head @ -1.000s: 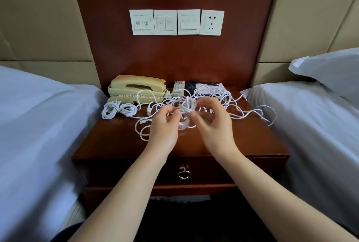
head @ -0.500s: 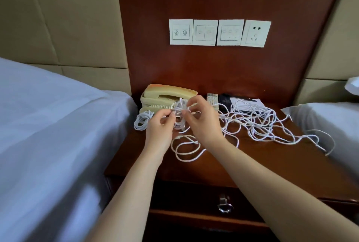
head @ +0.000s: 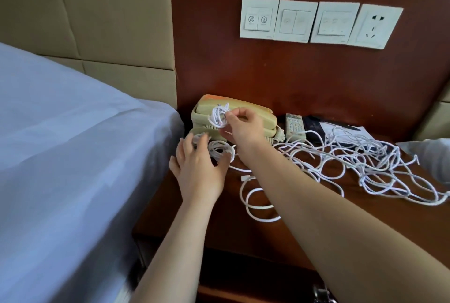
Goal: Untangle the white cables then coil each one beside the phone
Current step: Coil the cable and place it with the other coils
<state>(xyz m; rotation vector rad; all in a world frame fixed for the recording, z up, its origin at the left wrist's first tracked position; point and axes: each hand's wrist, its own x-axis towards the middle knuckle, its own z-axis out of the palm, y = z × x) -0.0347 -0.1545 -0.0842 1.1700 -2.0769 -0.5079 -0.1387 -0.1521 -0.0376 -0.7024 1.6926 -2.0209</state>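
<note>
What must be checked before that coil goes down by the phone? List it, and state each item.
1. Small coil pinched by right hand: ok.
2. Its tail free of the tangle: cannot tell.
3. Left hand touching laid coils, fingers spread: ok.
4. Room beside phone on nightstand: cannot tell, hands hide it.
5. All cables untangled: not ok.

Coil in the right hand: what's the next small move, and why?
Probably lower the small coil onto the nightstand next to the laid coils at the left hand. The right hand pinches it, already wound, in front of the phone, while a big tangle waits to the right.
</note>
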